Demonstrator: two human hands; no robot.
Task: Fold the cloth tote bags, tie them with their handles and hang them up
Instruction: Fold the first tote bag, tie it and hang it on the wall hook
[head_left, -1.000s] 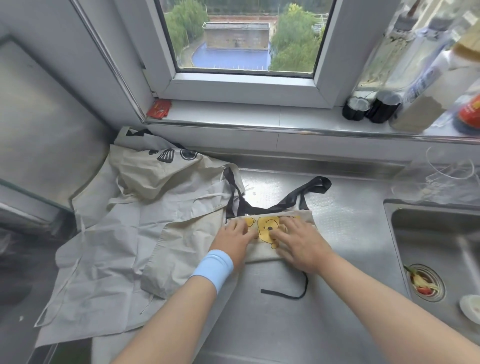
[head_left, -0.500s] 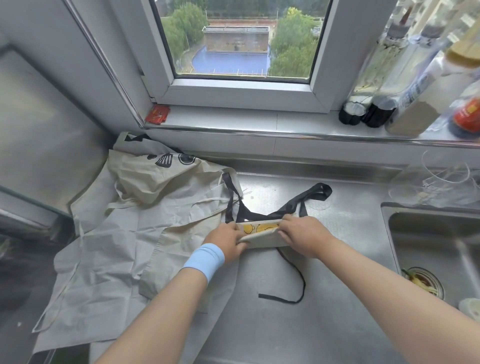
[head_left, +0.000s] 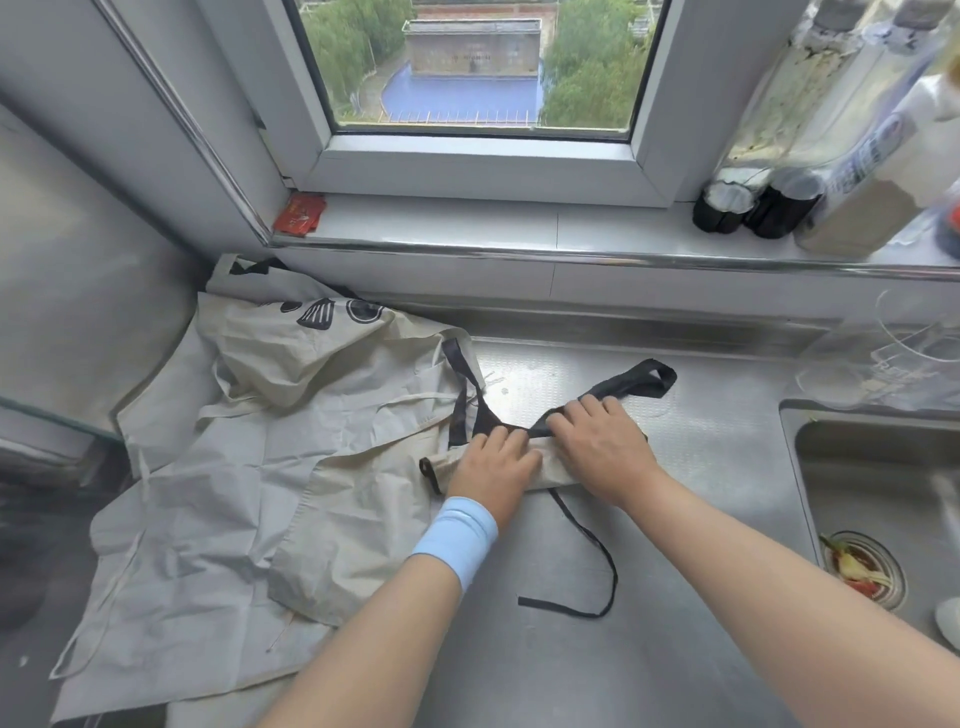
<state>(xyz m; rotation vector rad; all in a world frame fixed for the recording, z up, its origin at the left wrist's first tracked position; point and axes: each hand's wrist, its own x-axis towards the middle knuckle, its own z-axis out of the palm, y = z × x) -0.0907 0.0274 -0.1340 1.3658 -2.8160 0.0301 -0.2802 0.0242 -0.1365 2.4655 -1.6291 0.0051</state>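
Both your left hand (head_left: 493, 465) and right hand (head_left: 597, 441) lie flat-fingered on the folded tote bag (head_left: 444, 470), mid-frame on the steel table (head_left: 727, 441). Press the fold tight (cloth springs open), then gather the black handles (head_left: 641, 382) for tying.

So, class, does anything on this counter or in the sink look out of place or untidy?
Yes: food scraps sit in the sink strainer, and unfolded tote bags lie crumpled in a heap at the left.
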